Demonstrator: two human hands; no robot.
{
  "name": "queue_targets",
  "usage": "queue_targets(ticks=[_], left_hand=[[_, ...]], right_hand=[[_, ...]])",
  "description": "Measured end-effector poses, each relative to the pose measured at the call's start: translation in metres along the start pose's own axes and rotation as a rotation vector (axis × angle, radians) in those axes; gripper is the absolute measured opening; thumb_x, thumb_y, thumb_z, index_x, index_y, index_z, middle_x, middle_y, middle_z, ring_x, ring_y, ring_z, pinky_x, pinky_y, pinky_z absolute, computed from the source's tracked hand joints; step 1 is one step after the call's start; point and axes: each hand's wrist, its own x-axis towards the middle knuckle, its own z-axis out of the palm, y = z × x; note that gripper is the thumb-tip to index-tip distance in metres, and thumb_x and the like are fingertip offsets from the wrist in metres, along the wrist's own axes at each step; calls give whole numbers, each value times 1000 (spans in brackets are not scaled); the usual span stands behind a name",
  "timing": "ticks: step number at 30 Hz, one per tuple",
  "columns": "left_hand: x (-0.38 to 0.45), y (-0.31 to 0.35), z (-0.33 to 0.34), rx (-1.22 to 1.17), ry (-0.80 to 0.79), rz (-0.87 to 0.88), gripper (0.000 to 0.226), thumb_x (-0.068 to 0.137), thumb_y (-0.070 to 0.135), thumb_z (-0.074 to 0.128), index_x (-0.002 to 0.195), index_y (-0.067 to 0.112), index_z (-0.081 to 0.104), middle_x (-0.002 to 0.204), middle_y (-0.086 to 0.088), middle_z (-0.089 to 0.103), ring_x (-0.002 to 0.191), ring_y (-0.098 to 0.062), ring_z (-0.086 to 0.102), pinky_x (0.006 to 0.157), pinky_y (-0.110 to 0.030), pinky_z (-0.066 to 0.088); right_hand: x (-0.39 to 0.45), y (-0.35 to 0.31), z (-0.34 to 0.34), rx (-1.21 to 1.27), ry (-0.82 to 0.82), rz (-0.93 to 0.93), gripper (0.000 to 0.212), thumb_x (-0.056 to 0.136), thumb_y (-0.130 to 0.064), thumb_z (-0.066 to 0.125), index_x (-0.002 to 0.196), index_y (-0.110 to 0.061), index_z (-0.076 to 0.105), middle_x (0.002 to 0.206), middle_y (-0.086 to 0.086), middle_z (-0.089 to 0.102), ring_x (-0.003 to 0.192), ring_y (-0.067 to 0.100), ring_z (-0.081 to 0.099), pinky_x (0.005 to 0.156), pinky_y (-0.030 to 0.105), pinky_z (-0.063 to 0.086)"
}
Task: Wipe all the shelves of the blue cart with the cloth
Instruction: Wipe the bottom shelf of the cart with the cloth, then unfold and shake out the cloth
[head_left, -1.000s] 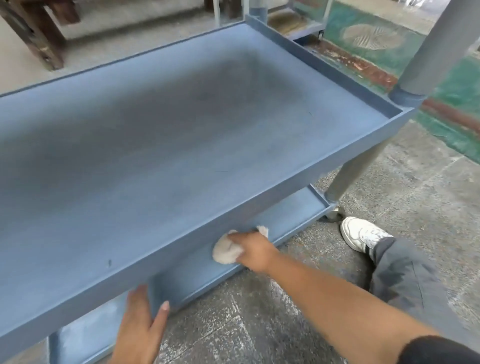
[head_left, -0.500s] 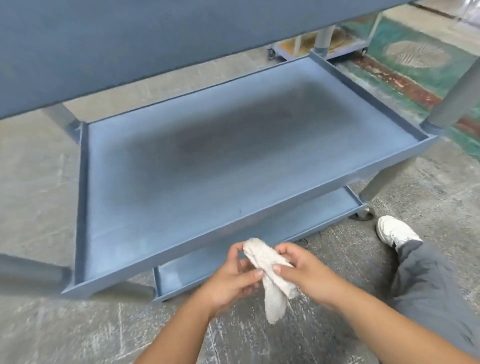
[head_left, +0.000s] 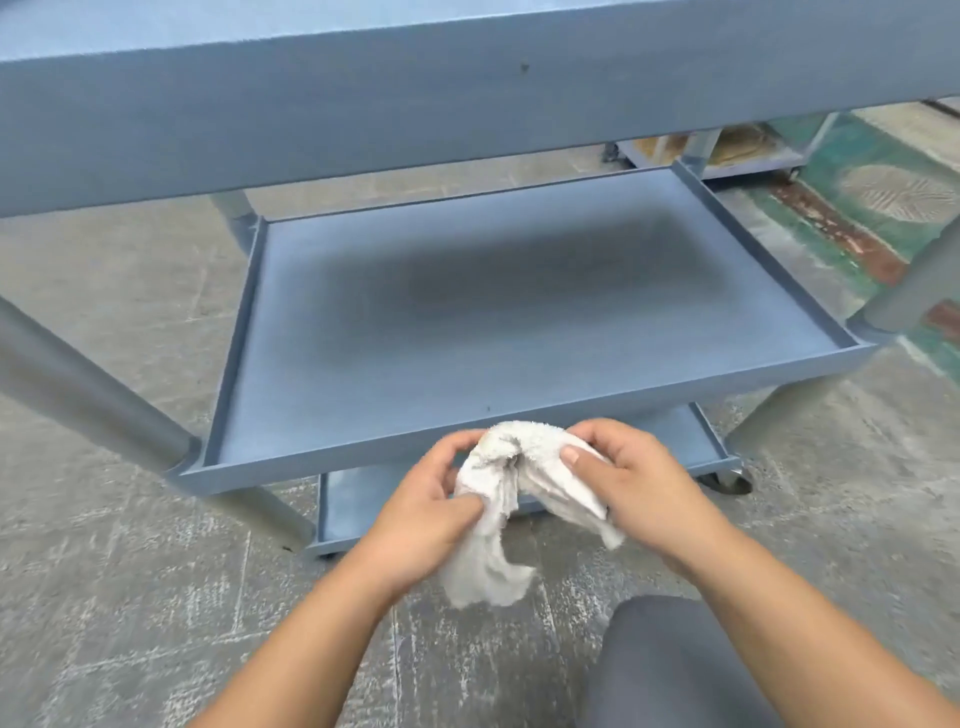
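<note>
Fingers (head_left: 470, 506) of the left hand (head_left: 421, 512) and of the right hand (head_left: 644, 488) are curled closed on a bunched white cloth (head_left: 511, 499), held between both hands in the air, just in front of the near rim of the blue cart's middle shelf (head_left: 467, 332). One loose end of the cloth hangs downward. Top shelf (head_left: 415, 88) spans the upper view; bottom shelf (head_left: 353, 499) shows below, above the concrete floor (head_left: 130, 597).
</note>
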Motion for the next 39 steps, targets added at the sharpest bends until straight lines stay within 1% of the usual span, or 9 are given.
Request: queue_targets(ticks=[6,8,11,15,20,28,32,35,39], left_hand=[[14,13,28,161,-167,-89,46,71,7,52,116,4,62,104,-14,70,85,-17,62,75,-31,50],[20,20,41,286,-232,-63,44,78,17,68,120,7,59,112,-16,69,94,-19,64,85,-37,51],[27,29,62,432,-230,-125,38,80,11,77,111,10,55,88,-10,70,74,-19,65,68,-38,55],[25,62,86,421,-151,-85,17,86,-2,67,100,7,62,84,2,67,75,-9,60,69,-24,48],[4,141,127,62,-150,-189,26,86,-3,57,112,-2,56,96,-7,69,80,-14,62,70,-22,49],[-30,303,230,587,-38,240,63,68,47,76,124,39,48,122,23,54,116,-1,52,92,-14,39],[-20,386,250,538,18,221,62,62,48,80,116,47,49,108,22,61,98,-3,60,78,-20,48],[-17,443,245,328,-36,116,43,66,41,78,104,43,57,93,11,68,82,-8,64,71,-33,54],[-15,497,230,151,-66,88,15,81,30,67,96,29,66,93,3,69,85,-12,61,78,-38,50]], right_hand=[[-1,23,-71,469,-301,103,36,80,-19,77,114,-20,65,114,7,64,95,18,63,80,30,50],[1,30,-95,143,-427,2,63,65,-26,85,121,-34,57,121,-6,60,101,8,62,81,21,48],[5,35,-124,-260,-283,-112,53,67,-19,84,107,-39,55,106,-16,62,84,4,57,69,19,43],[-3,10,-166,330,-197,25,35,71,-5,81,99,-18,63,88,9,60,76,22,53,72,37,42],[-34,-61,-223,610,-135,171,38,69,-15,74,104,-16,58,82,4,70,72,20,66,66,33,56],[-75,-203,-289,720,-251,240,30,73,-21,73,100,-14,60,85,9,67,72,19,64,59,28,54],[-77,-277,-337,812,-403,257,76,59,-34,91,118,-7,52,103,16,66,88,28,66,69,37,55],[-78,-326,-374,749,-502,207,94,53,-11,93,134,-12,46,122,13,62,108,28,62,84,38,54],[-72,-380,-397,472,-294,151,64,70,19,71,123,-13,58,115,21,66,95,27,64,81,41,51]])
